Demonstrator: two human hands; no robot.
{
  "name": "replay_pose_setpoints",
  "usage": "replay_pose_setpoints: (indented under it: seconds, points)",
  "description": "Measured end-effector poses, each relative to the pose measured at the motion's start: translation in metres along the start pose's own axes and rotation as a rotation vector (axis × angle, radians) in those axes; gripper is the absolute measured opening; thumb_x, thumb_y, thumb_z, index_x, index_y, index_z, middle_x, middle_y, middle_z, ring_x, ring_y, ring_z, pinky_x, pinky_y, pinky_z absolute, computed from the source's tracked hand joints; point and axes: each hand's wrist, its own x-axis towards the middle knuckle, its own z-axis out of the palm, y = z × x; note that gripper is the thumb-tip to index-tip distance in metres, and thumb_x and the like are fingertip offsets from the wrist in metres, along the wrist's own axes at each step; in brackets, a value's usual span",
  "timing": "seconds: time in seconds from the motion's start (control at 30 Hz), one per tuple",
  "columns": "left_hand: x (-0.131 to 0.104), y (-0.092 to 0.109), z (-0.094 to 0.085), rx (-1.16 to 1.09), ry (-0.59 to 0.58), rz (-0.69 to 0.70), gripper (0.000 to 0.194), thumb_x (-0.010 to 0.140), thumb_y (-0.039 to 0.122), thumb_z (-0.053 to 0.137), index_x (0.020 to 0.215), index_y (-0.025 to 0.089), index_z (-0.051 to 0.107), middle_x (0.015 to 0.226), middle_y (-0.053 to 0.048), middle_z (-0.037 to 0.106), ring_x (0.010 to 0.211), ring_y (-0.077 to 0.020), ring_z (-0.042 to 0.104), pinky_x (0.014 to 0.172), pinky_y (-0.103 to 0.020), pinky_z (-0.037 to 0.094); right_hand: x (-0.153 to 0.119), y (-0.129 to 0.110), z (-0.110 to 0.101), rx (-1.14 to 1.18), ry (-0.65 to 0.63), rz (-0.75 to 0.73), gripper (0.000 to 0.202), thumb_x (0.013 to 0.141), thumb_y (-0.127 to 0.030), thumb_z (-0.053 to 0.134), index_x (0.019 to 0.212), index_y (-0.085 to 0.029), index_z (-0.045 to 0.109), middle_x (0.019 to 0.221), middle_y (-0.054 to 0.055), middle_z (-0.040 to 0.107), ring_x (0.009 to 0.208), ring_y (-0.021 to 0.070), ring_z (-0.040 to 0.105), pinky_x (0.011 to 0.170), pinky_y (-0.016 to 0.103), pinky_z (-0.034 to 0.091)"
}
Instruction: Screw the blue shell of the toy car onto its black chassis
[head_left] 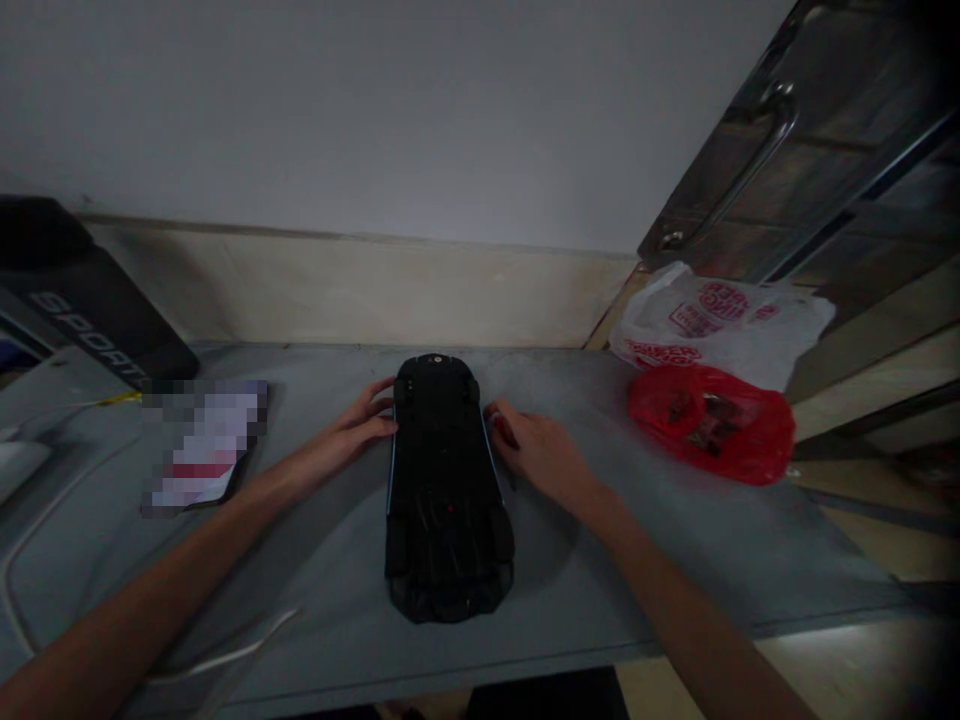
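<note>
A black toy car (442, 450) lies upside down on the grey table, its wheels and underside facing up. Thin blue strips of its body show along both sides. My left hand (365, 420) grips the car's left side near the far wheel, thumb and fingers against the edge. On the opposite side, my right hand (536, 445) is closed, its fingertips close to the car's right edge. A bit of red shows between those fingers, too small and dark to name. Whether the right fingertips touch the car is unclear.
A phone (214, 440), partly pixelated, and a black box marked SPORT (97, 300) are at left. White cables (56, 500) cross the table (322, 650). At right sit a red plastic bag (712, 425) and a white plastic bag (720, 320), beside a metal door (810, 170).
</note>
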Motion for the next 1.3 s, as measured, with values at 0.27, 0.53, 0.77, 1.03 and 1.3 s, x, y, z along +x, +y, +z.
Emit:
replay_pose_setpoints:
  seconds: [0.27,0.53,0.77,1.03,1.3]
  points:
    - [-0.004,0.003,0.004,0.024,0.024,0.006,0.079,0.09,0.038,0.072,0.159,0.033,0.035,0.16,-0.011,0.048,0.147,-0.0354,0.045,0.125,-0.056,0.029,0.016,-0.006,-0.016,0.402,0.345,0.059,0.02,0.098,-0.032,0.051,0.116,-0.024,0.054,0.066,-0.006,0.055,0.058,0.0162,0.057,0.061,0.029,0.044]
    - [-0.005,-0.003,0.001,0.006,0.117,0.026,0.084,0.086,0.045,0.076,0.16,0.035,0.036,0.162,-0.01,0.048,0.153,-0.0353,0.038,0.126,-0.056,0.028,0.035,-0.03,-0.038,0.541,0.63,-0.052,0.02,0.1,-0.034,0.056,0.116,-0.024,0.05,0.07,-0.006,0.061,0.062,0.0148,0.061,0.064,0.028,0.049]
    - [-0.002,-0.009,-0.002,-0.005,0.127,0.022,0.085,0.084,0.046,0.079,0.159,0.039,0.038,0.162,-0.007,0.048,0.154,-0.0359,0.038,0.126,-0.054,0.031,0.016,-0.032,-0.019,0.321,0.802,-0.26,0.02,0.098,-0.025,0.063,0.115,-0.025,0.052,0.077,-0.005,0.062,0.058,0.0113,0.06,0.061,0.026,0.054]
    - [-0.003,-0.003,0.001,-0.009,0.105,0.004,0.084,0.086,0.045,0.078,0.159,0.04,0.038,0.161,-0.005,0.05,0.152,-0.0354,0.041,0.126,-0.053,0.032,0.014,-0.032,-0.022,0.267,0.769,-0.238,0.018,0.099,-0.028,0.061,0.114,-0.025,0.051,0.074,-0.006,0.062,0.056,0.012,0.06,0.06,0.027,0.054]
    - [-0.002,-0.007,-0.002,-0.004,0.1,0.015,0.079,0.088,0.044,0.076,0.158,0.043,0.04,0.162,-0.005,0.049,0.152,-0.036,0.041,0.126,-0.055,0.03,0.009,-0.039,-0.019,0.331,0.628,-0.072,0.012,0.103,-0.034,0.057,0.108,-0.024,0.053,0.078,-0.002,0.061,0.062,0.0132,0.061,0.062,0.026,0.053]
